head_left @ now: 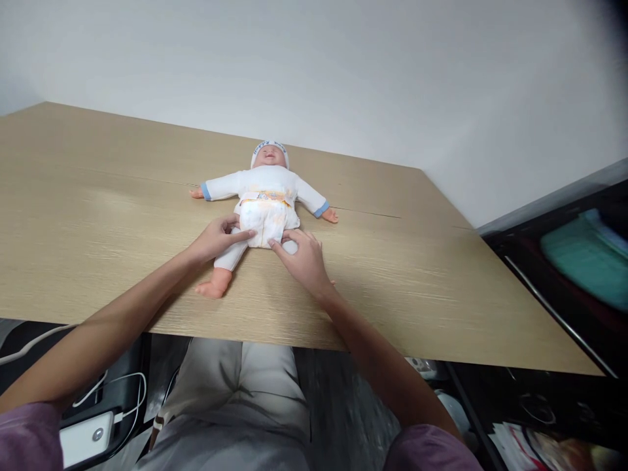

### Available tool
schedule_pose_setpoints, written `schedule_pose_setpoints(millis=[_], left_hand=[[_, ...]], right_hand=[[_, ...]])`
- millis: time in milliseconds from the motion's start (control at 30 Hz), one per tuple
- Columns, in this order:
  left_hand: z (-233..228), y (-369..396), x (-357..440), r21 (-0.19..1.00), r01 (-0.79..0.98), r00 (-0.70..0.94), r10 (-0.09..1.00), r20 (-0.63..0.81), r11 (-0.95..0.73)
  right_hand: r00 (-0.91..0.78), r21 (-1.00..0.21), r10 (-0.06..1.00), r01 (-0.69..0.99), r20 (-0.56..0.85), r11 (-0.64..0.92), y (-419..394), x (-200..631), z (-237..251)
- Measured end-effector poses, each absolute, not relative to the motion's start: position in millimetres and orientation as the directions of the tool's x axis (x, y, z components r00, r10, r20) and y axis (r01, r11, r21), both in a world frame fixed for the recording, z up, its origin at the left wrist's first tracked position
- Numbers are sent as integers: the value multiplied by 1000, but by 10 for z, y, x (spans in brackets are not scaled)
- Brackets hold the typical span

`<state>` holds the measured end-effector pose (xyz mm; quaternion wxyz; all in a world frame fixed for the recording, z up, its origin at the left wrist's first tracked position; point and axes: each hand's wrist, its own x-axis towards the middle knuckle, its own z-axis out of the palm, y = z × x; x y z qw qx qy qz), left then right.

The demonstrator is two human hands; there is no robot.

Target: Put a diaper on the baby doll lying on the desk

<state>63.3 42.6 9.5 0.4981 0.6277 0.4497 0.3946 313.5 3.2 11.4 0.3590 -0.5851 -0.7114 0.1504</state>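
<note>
— On the wooden table [98, 216], toward the far middle, a baby doll [265, 196] lies on its back, head away from the person; it wears a white suit with blue cuffs, a cap and a diaper [262, 219].

— Where are the hands?

— Both sit at the near edge of the diaper; the left hand [216, 239] is curled loosely, thumb and fingertips pinching the diaper's left leg edge just above the doll's left-side leg [223, 265]; the right hand [301, 258] lies half open, palm down over the other leg, its fingertips touching the diaper's lower right edge; whether it actually grips anything I cannot tell.

— How should this be handled well?

— I judge it calls for an even touch on both sides, so the diaper sits centred between the legs; the fingers ought to run along the leg edges rather than tug, since the doll is light and could slide on the smooth top.

— Anything else about?

— A teal cloth [583, 255] lies well apart on the dark unit at the right; cables [112, 386] hang below the near left edge.
</note>
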Motion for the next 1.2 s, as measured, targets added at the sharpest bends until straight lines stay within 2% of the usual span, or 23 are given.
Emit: schedule_pose_setpoints(millis=[167,300,467,633,767,900,1033,1100,1133,1200], left_hand=[[116,440,629,999,25,322,946,-41,34],[121,443,643,998,-14,316,947,-48,55],[126,415,688,998,-45,294,955,-27,42],[93,384,712,999,-28,170,985,-14,19],[56,353,680,997,63,29,999,42,-43],[67,263,591,977,152,-68,985,160,-148],[23,288,387,913,330,-70,958,277,-240],[-46,418,253,807,504,-49,923,382,-308],[-85,515,190,725,598,-26,896,444,-342],[-148,764,87,531,753,39,832,553,-388]], right_hand=[[-5,-791,972,581,234,193,41,3169,132],[6,-854,980,491,200,171,41,3182,130],[7,-858,977,480,212,183,54,3186,113],[16,-772,954,591,299,232,41,3183,105],[35,-718,921,637,388,279,46,3177,83],[-4,-747,940,605,342,275,-15,3221,91],[-11,-796,955,550,295,252,-76,3349,124],[36,-797,958,564,283,214,23,3442,121],[64,-768,945,602,320,219,121,3489,111],[100,-636,879,729,467,255,400,3569,71]])
